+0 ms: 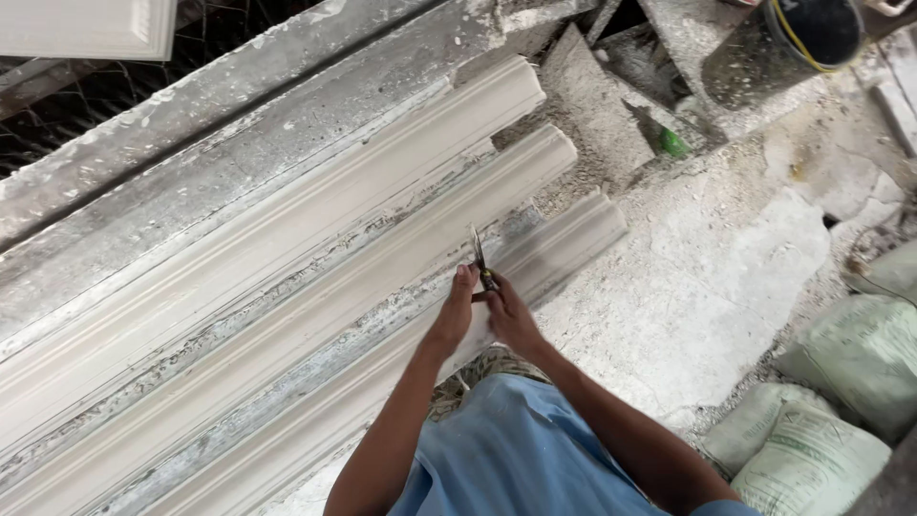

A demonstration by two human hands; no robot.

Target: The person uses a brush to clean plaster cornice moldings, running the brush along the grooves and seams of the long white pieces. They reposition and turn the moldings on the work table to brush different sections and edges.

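Both hands meet over the nearest of three long white plaster mouldings, close to its far end. The left hand (454,315) has its fingers stretched forward and laid flat against the nearest moulding (564,244), palm down on its upper edge. The right hand (511,315) is curled around the handle of a small blade tool (478,256), whose thin metal blade stands nearly upright with its tip pointing away from the person; the two hands touch each other at the tool's handle. The blade sits right at the groove between the nearest moulding and the middle moulding (497,177). Beyond that lies the far moulding (449,110), all three running side by side at a slant on a grey, plaster-crusted surface (239,124). The person wears a blue shirt (516,459), seen from above. To the right the ground is rough and white with dried plaster. A black bucket (812,33) stands at the top right, a small green object (673,143) lies below it among the rubble, and pale filled sacks (841,401) are piled at the lower right.
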